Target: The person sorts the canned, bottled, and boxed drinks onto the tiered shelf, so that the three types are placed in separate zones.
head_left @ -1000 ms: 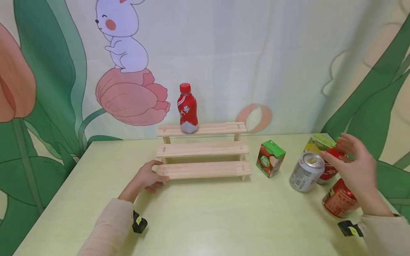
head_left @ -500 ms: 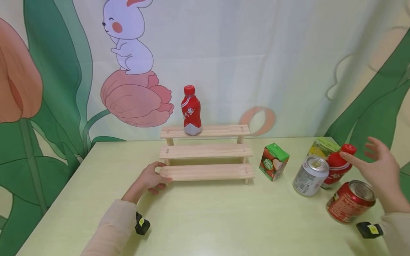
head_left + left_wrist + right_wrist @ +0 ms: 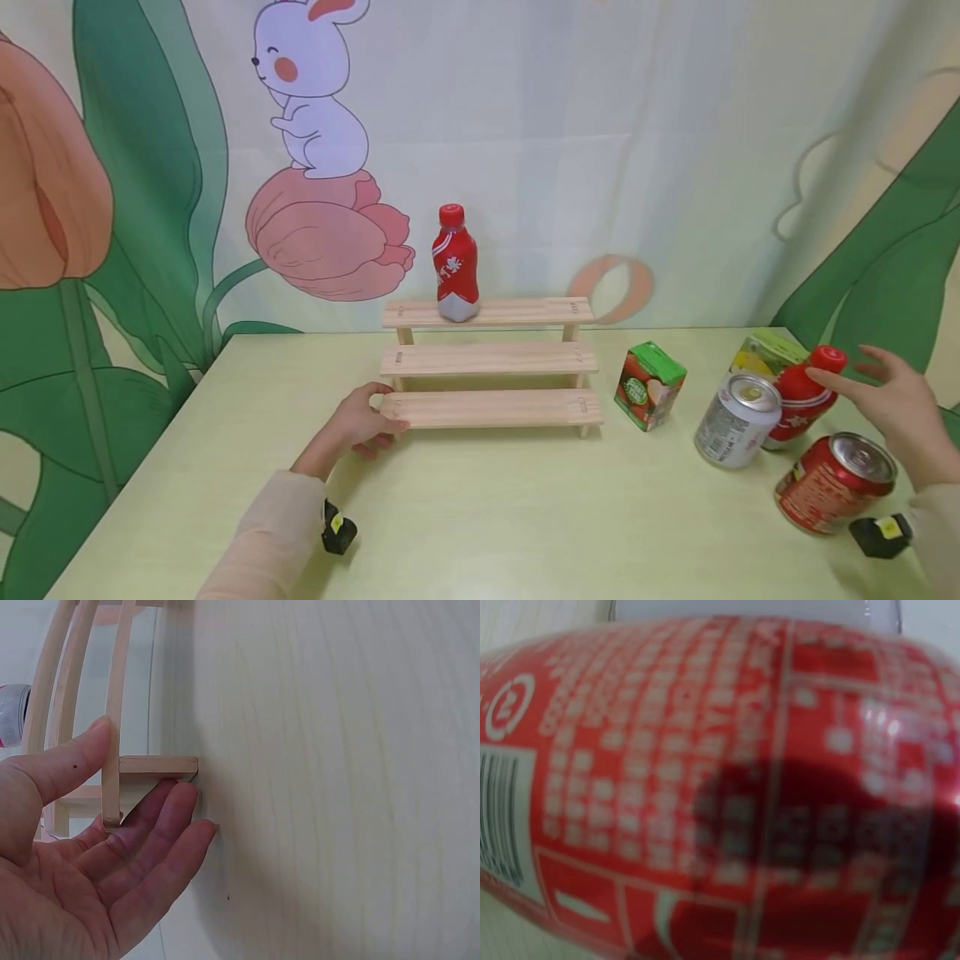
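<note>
In the head view my left hand (image 3: 360,423) holds the left end of a three-tier wooden shelf (image 3: 491,408). The left wrist view shows my thumb and fingers (image 3: 166,844) around the end of its lowest board (image 3: 112,750). Over at the right, my right hand (image 3: 903,412) is beside a red bottle (image 3: 801,404), fingers spread and the thumb overlapping its neck; contact cannot be told. A red can (image 3: 825,487) stands just below that hand and fills much of the right wrist view (image 3: 652,772).
Another red bottle (image 3: 456,271) stands on the top tier. Right of the shelf is a red and green carton (image 3: 647,390). A silver can (image 3: 735,425) stands left of the right-hand bottle, with a green and yellow carton (image 3: 757,354) behind. A patterned curtain (image 3: 525,167) hangs at the back.
My right hand has shifted right, uncovering the bottle's cap and the red can's top. My left hand keeps its grip on the shelf. The head view has shifted slightly.
</note>
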Motion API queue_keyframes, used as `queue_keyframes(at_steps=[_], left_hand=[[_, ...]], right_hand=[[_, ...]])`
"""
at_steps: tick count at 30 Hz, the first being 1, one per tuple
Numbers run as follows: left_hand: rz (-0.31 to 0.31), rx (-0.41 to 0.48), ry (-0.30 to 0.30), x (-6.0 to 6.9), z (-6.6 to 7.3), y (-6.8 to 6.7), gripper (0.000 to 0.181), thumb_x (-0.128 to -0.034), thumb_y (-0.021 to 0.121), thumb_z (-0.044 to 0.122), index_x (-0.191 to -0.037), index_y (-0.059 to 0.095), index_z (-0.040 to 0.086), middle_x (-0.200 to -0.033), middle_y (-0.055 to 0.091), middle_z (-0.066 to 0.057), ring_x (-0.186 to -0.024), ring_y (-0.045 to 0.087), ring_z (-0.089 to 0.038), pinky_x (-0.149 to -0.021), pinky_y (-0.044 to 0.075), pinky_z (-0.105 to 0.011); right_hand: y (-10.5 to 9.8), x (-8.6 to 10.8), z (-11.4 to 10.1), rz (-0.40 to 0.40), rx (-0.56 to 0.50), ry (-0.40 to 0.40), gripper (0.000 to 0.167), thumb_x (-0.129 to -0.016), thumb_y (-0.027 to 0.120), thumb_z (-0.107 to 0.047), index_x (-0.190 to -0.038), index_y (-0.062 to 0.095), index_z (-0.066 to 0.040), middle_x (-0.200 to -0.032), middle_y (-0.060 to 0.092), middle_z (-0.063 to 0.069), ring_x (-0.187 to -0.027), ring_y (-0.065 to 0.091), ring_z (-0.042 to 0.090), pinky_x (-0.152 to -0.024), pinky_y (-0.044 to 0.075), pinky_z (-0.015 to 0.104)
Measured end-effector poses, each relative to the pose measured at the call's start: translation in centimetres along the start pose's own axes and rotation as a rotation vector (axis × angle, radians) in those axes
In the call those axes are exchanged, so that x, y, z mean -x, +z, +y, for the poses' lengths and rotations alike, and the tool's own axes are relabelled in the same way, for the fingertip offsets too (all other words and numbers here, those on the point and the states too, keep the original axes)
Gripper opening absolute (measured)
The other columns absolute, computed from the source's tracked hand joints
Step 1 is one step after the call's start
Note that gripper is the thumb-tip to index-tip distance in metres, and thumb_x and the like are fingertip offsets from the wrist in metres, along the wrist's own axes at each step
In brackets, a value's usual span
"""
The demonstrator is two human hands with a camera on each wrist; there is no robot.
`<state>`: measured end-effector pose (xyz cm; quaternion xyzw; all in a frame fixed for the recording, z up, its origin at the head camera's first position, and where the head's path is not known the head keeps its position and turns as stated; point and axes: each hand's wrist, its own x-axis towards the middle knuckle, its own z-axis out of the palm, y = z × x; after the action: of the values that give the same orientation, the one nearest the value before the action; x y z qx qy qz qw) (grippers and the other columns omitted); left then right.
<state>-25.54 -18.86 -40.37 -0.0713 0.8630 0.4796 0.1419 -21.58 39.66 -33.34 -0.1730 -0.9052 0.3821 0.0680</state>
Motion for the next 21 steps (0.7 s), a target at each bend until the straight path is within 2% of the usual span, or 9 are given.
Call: queue_keyframes(at_steps=[5, 11, 15, 21], left_hand=[[0.000, 0.005, -0.005, 0.1, 0.1, 0.0, 0.062, -0.0758, 0.075, 0.016, -0.126, 0.040, 0.008, -0.089, 0.061, -0.015, -0.067, 0.062, -0.024, -0.053, 0.050, -0.039], [-0.013, 0.018, 0.004, 0.6, 0.4, -0.1, 0.065, -0.0736, 0.077, 0.020, -0.125, 0.039, 0.008, -0.088, 0.061, -0.015, -0.067, 0.062, -0.024, -0.054, 0.051, -0.038], [-0.002, 0.022, -0.006, 0.4, 0.3, -0.1, 0.063, -0.0748, 0.076, 0.017, -0.126, 0.040, 0.009, -0.089, 0.062, -0.016, -0.068, 0.062, -0.025, -0.054, 0.051, -0.039], [-0.005, 0.021, -0.004, 0.3, 0.2, 0.0, 0.063, -0.0764, 0.074, 0.016, -0.128, 0.039, 0.009, -0.089, 0.062, -0.015, -0.068, 0.062, -0.025, -0.053, 0.050, -0.039]], right_hand=[[0.3, -0.9, 1.0, -0.055, -0.030, -0.018, 0.094, -0.086, 0.051, -0.052, -0.141, 0.002, 0.007, -0.138, 0.014, 0.039, -0.115, 0.027, 0.056, -0.082, 0.035, 0.062], [0.7, -1.2, 1.3, -0.133, -0.123, 0.044, 0.094, -0.086, 0.048, -0.055, -0.142, 0.005, 0.006, -0.140, 0.014, 0.037, -0.116, 0.026, 0.054, -0.082, 0.036, 0.060], [1.1, -1.2, 1.3, -0.119, -0.114, 0.018, 0.088, -0.088, 0.046, -0.052, -0.142, 0.006, 0.006, -0.137, 0.018, 0.038, -0.113, 0.032, 0.054, -0.082, 0.036, 0.060], [1.4, -1.0, 1.3, -0.048, -0.077, -0.012, 0.082, -0.089, 0.046, -0.049, -0.141, 0.014, 0.007, -0.133, 0.027, 0.039, -0.110, 0.038, 0.051, -0.079, 0.041, 0.054]])
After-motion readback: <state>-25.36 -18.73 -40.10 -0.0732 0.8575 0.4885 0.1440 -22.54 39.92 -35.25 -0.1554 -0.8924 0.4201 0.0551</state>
